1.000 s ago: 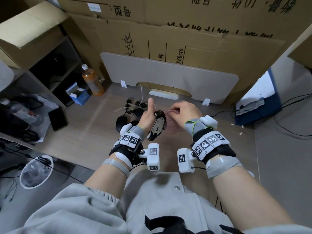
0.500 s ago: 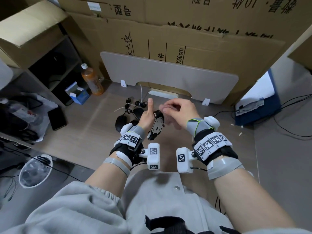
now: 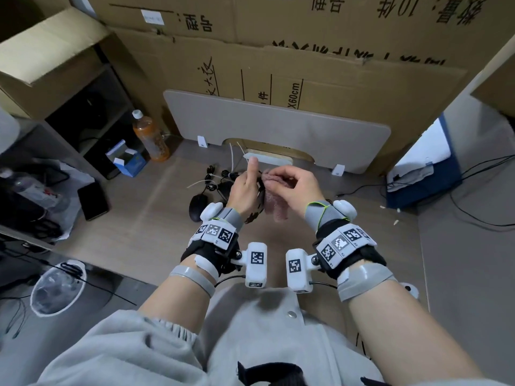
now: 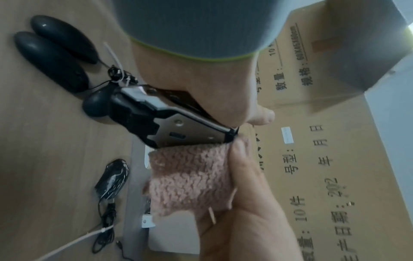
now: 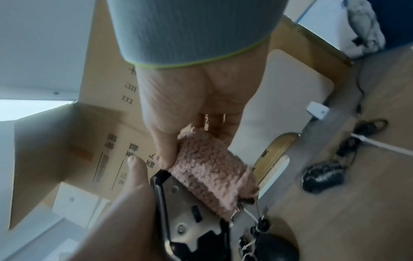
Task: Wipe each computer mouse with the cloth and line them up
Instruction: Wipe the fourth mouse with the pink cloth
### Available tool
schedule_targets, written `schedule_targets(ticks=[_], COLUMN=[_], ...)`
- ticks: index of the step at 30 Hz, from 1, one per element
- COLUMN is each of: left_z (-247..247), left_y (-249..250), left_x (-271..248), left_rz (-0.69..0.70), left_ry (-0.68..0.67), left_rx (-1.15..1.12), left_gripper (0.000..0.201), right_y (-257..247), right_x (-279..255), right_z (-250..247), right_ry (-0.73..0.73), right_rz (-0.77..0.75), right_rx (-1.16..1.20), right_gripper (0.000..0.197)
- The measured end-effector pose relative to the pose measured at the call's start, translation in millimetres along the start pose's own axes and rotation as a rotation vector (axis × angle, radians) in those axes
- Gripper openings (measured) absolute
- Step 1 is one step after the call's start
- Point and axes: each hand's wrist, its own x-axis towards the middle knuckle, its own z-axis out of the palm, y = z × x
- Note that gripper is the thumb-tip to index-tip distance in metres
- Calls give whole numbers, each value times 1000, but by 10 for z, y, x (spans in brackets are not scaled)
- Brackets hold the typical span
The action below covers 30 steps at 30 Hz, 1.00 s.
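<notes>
While I look down from the head view, my left hand point(image 3: 245, 190) grips a mouse point(image 3: 257, 207) off the worktop point(image 3: 145, 218) and my right hand point(image 3: 295, 188) pinches the cloth point(image 3: 274, 201) against it. Left wrist: two black mice point(image 4: 51, 58) lie side by side, probably done; another point(image 4: 112, 178) lies apart. Right wrist: cloth on the underside, cardboard boxes point(image 5: 55, 141) behind.

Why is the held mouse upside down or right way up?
Upside down: the mouse shows its metal underside, meeting the cloth.
</notes>
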Motion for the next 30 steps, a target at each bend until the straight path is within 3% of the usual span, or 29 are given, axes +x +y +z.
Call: schedule_targets(ticks=[3, 8, 11, 14, 17, 19, 22, 24, 30], left_z=[-8, -42, 5, 77, 40, 2, -33, -50, -108], left_y=[30, 67, 11, -30, 2, -5, 2, -2, 19], left_x=[-51, -99, -74, -61, -48, -5, 3, -9, -38], left_rz=[-45, -158, -238, -377, -379, -356, -376, -397, -410], left_ry=[18, 55, 15, -85, 33, 86, 30, -34, -84], left_rx=[-114, -211, -247, -480, -507, -522, -567, -544, -657], left_gripper=[89, 87, 91, 103, 87, 81, 91, 100, 96], right_y=[98, 6, -91, -15, 10, -3, -19, -17, -22], right_x=[55, 42, 39, 61, 75, 87, 82, 79, 111], right_z=[-34, -22, 27, 62, 41, 36, 37, 17, 19], right_ry=[86, 166, -6, -235, -280, -213, -74, -28, 123], right_rz=[65, 24, 15, 73, 129, 140, 127, 131, 101], right_rx=[-172, 24, 58, -59, -43, -127, -233, -221, -165], right_gripper=[12, 8, 15, 40, 52, 46, 41, 41, 35])
